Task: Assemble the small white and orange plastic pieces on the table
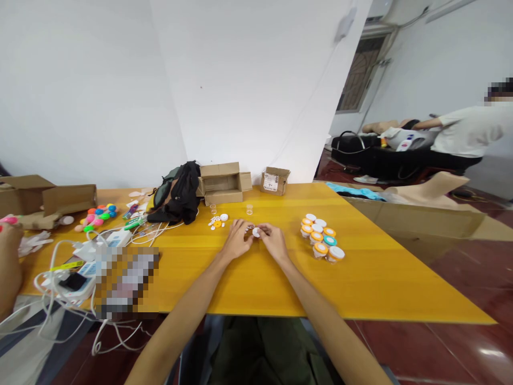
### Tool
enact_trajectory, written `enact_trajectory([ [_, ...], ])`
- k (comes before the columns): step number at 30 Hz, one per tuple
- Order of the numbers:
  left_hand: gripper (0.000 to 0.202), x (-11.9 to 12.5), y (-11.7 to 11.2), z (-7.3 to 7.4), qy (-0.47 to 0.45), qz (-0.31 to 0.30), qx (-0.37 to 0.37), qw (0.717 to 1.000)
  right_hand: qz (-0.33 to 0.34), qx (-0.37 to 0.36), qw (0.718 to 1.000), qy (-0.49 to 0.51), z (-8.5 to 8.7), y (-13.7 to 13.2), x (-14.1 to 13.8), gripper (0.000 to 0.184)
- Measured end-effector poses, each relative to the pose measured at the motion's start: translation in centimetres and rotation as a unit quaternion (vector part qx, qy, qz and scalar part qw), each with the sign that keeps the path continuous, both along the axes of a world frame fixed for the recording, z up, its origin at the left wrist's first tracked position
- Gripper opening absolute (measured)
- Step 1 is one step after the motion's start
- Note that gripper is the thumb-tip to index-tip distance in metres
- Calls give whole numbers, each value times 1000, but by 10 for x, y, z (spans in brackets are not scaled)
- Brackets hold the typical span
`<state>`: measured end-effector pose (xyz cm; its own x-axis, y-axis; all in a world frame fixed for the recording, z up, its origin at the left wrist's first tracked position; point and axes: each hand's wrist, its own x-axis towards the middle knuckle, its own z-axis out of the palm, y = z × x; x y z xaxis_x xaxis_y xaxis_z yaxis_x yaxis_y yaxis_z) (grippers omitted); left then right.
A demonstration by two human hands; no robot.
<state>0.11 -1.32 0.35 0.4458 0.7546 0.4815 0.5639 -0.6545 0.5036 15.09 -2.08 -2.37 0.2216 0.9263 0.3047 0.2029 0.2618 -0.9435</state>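
Observation:
Over the middle of the table, my left hand (238, 241) and my right hand (274, 240) meet around a small piece. My right fingers pinch a round white lid (256, 232). Curled fingers of my left hand close on a small clear cup, mostly hidden by them. Beyond my left hand lie loose white and orange lids and small parts (217, 222). Two clear cups (249, 209) stand farther back. To the right of my right hand is a cluster of several clear jars with orange, white and teal lids (316, 235).
An open cardboard box (221, 184), a smaller box (274, 181) and a black bag (180, 195) line the table's back. Power strips with tangled cables (86, 278), a blurred-out device (128, 283) and colourful balls (98, 217) lie left. Another person's arm (8, 267) is at far left.

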Motion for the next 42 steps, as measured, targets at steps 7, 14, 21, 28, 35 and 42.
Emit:
enact_trajectory([
  [7,24,1,-5,5,4,-16,-29,999,36,-5,998,51,0,1,-1,9],
  [14,26,1,0,2,2,-1,-30,1000,57,-28,996,57,-1,2,1,8],
  [21,24,1,-1,4,-7,1,-31,999,70,-34,992,98,-1,2,0,21],
  [28,24,1,-2,6,-16,1,-34,999,74,-58,989,112,1,3,1,24],
  [35,21,1,-2,6,-19,1,-44,999,63,-74,985,140,-1,5,2,15],
  [42,20,1,-1,5,-38,-8,-49,998,79,-57,989,109,0,4,4,15],
])
